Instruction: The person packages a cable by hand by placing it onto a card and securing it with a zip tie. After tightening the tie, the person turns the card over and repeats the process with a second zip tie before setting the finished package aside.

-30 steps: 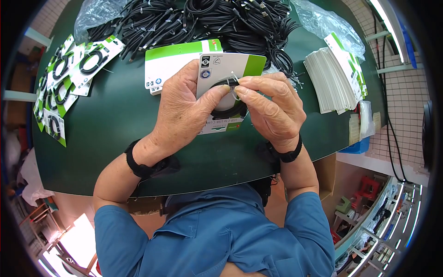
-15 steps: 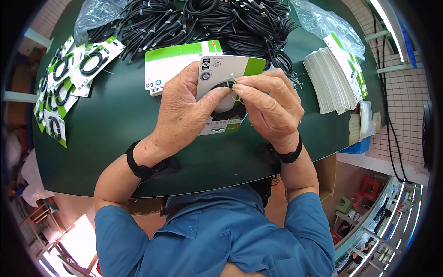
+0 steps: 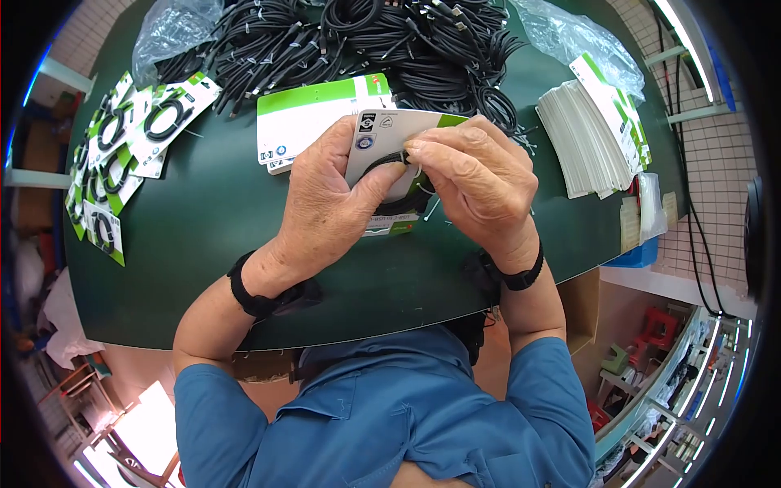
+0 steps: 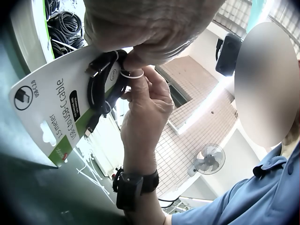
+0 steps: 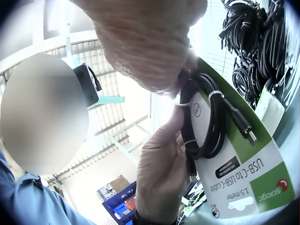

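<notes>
My left hand (image 3: 321,199) grips a white-and-green cardboard packaging card (image 3: 415,122) by its left side, thumb pressed on a coiled black USB cable (image 3: 384,172). With thumb and forefinger, my right hand (image 3: 484,175) pinches at a cable tie on the coil's upper right part. In the left wrist view a white cable tie (image 4: 132,75) loops out beside the right thumb. Printing on the card (image 5: 243,187) reads USB-C to USB-C cable, 1.5 meter. White ties (image 5: 216,93) circle the coil, and a plug (image 5: 241,123) lies against the card.
A heap of black cables (image 3: 358,41) covers the table's back. Blank-faced cards (image 3: 313,118) lie before it. On the left are cards with coiled cables (image 3: 163,118); a stack of cards (image 3: 582,146) stands on the right. Plastic bags (image 3: 582,41) lie at the back corners.
The card has tipped and dropped slightly in the head view. My right fingertips have closed in over the coil, and the tie end that stuck up is now hidden. My left hand keeps its grip.
</notes>
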The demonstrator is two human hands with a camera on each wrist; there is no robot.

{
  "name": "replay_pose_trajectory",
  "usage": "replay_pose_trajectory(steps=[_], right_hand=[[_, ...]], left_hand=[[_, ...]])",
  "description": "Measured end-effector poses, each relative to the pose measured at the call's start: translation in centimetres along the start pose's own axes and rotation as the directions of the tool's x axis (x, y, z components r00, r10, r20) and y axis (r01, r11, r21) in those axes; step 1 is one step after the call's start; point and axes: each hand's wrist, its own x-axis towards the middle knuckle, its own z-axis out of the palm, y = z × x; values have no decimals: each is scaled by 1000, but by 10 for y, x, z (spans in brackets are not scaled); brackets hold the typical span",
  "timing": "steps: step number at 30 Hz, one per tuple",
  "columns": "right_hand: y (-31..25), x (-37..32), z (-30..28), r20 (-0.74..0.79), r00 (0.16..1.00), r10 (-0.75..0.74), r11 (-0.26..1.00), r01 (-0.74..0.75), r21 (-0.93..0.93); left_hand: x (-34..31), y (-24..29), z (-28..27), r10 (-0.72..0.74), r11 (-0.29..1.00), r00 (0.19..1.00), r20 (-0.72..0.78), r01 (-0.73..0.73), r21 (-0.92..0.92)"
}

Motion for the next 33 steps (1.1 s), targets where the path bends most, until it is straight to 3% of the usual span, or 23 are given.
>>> replay_pose_trajectory(steps=[10, 14, 15, 17, 18, 21, 22, 25, 26, 29, 33], right_hand=[[-3, 3, -12, 103, 991, 88, 996, -84, -44], [7, 3, -17, 121, 992, 38, 999, -42, 25], [7, 5, -21, 76, 983, 166, 977, -175, 122], [6, 4, -29, 18, 904, 428, 850, -409, 331], [11, 0, -30, 0, 895, 446, 843, -420, 337], [39, -8, -31, 241, 606, 758, 399, -723, 564], [41, -12, -28, 227, 600, 767, 393, -719, 573], [41, -25, -10, 681, 450, 577, -46, -815, 577], [38, -26, -7, 673, 450, 587, -53, -808, 586], [33, -25, 1, 725, 502, 471, -231, -723, 651], [31, -24, 3, 714, 519, 470, -282, -678, 679]], left_hand=[[-1, 6, -1, -64, 998, 996, 70, 64, 9], [0, 8, 2, -92, 993, 994, 56, 96, -73], [0, 10, 2, -96, 993, 993, 68, 100, -62], [2, 16, 1, -92, 990, 993, 79, 100, -103], [2, 19, 1, -95, 987, 992, 88, 105, -121], [-1, 26, 1, -112, 983, 985, 135, 129, -128], [-1, 27, 2, -111, 981, 983, 146, 132, -144], [-2, 29, 1, -131, 984, 977, 166, 149, -99], [-2, 30, 1, -138, 985, 977, 165, 153, -81], [-3, 29, 2, -125, 988, 977, 174, 139, -68], [-3, 28, 3, -129, 988, 977, 172, 140, -58]])
